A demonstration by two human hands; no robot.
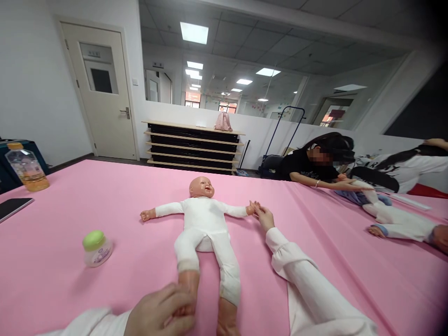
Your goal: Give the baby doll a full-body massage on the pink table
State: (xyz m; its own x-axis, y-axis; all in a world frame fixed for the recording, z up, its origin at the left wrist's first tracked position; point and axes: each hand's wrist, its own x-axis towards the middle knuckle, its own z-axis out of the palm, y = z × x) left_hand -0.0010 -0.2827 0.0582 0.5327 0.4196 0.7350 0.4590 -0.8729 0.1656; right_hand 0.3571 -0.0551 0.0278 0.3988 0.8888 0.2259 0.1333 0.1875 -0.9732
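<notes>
The baby doll lies face up on my pink-covered desk, head near the far edge, legs toward me. My right hand pinches the doll's outstretched hand between the fingers; my left hand curls at its foot, too blurred to tell whether those fingers grip. Pink surface stretches between the doll and the green-lidded jar on my left, and past my right sleeve toward another doll.
</notes>
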